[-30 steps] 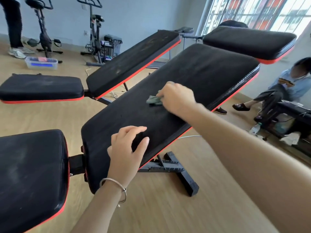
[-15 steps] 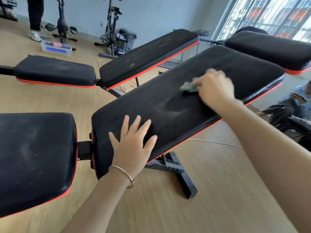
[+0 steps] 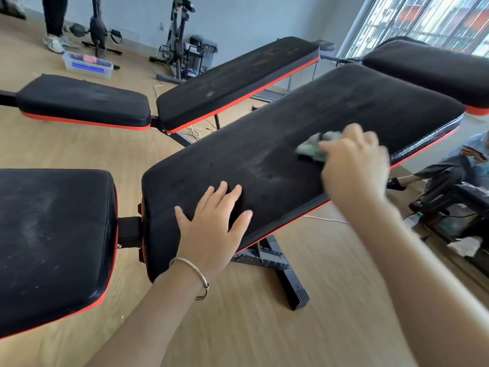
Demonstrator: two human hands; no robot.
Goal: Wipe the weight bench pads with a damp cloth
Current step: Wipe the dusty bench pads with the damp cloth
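A long black back pad (image 3: 277,144) with red trim slopes up to the right on the nearest weight bench. My right hand (image 3: 354,165) grips a crumpled green cloth (image 3: 315,147) and holds it against the pad's upper middle; the hand is motion-blurred. My left hand (image 3: 211,223), wearing a bangle, lies flat with spread fingers on the pad's lower end. The bench's black seat pad (image 3: 50,234) is at the lower left, dusty with pale streaks.
A second bench with a seat pad (image 3: 84,99) and back pad (image 3: 238,75) stands behind. Another pad (image 3: 434,67) is at the upper right. A person sits at the right (image 3: 455,165). Exercise bikes (image 3: 180,41) and a plastic box (image 3: 87,64) stand by the far wall.
My right hand with the cloth has slid up the pad and back slightly toward the near edge. My left hand went from loosely curled to flat and spread on the pad's lower end.
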